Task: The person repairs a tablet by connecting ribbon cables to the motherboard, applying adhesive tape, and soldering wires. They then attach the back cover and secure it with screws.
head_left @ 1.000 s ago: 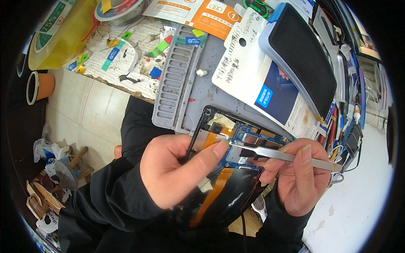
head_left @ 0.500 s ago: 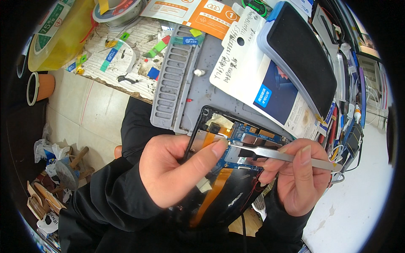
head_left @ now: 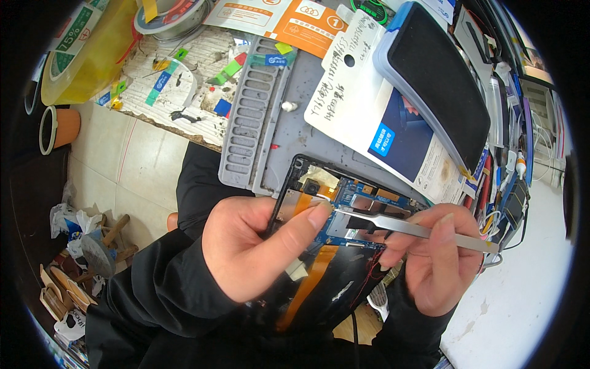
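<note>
**Probing the opened tablet's circuit board**

Head view: The left hand (head_left: pixel 258 255) grips the opened black tablet with exposed blue circuit board (head_left: pixel 359 215), holding it above the lap just before the grey ridged work mat (head_left: pixel 258 117) on the bench; its thumb presses near the orange flex cable (head_left: pixel 307 286). The right hand (head_left: pixel 433 261) is closed around flat silver metal tweezers (head_left: pixel 418 230), tip touching the board. The step appears to be connector work; the next move calls for a light, steady tip.
</note>
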Tool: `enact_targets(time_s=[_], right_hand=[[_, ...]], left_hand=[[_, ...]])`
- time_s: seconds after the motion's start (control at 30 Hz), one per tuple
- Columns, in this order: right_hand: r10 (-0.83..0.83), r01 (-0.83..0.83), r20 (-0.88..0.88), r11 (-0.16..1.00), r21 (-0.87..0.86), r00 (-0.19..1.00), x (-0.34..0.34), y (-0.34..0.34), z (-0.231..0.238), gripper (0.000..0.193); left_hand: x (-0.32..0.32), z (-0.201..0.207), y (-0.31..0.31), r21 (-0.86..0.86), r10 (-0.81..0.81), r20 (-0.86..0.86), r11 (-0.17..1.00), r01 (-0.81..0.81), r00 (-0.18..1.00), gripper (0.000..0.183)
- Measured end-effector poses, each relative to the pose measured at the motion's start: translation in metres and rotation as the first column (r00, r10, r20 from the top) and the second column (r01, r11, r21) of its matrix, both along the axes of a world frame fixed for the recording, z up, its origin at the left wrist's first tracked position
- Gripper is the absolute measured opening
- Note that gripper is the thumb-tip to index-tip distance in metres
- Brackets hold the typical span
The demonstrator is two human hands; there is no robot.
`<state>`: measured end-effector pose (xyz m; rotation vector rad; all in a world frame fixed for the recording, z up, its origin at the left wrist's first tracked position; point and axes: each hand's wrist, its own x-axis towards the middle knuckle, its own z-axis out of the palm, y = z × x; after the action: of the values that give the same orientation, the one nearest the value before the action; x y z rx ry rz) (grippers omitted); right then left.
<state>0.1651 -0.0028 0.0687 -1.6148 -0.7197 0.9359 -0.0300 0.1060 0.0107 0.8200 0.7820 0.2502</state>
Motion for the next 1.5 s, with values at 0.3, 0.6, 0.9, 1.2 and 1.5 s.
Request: enact_targets(time_s=[0.3, 0.6, 0.9, 1.2, 1.5], right_hand=[[0.222, -0.225, 0.090, 0.974, 0.014, 0.971, 0.014, 0.025, 0.028, 0.022], [0.392, -0.289, 0.090, 0.796, -0.531, 0.915, -0.003, 0.064, 0.023, 0.012], [0.452, -0.317, 0.095, 0.745, -0.588, 0.887, 0.002, 0.070, 0.025, 0.013], [0.463, -0.310, 0.098, 0.722, -0.619, 0.881, 0.001, 0.072, 0.027, 0.014], [0.494, -0.347, 0.097, 0.724, -0.596, 0.864, 0.001, 0.072, 0.024, 0.013]], left_hand=[[0.003, -0.002, -0.004, 0.053, 0.049, -0.028, 0.997, -0.047, 0.998, 0.028], [0.001, 0.001, -0.002, 0.060, 0.030, -0.051, 0.998, -0.027, 0.998, 0.031], [0.001, 0.002, 0.000, 0.026, 0.009, -0.045, 1.000, -0.008, 0.999, 0.031], [0.000, 0.006, 0.005, 0.008, -0.030, -0.035, 1.000, 0.030, 0.999, 0.028], [0.005, 0.007, -0.001, 0.048, 0.051, -0.039, 0.998, -0.049, 0.998, 0.026]])
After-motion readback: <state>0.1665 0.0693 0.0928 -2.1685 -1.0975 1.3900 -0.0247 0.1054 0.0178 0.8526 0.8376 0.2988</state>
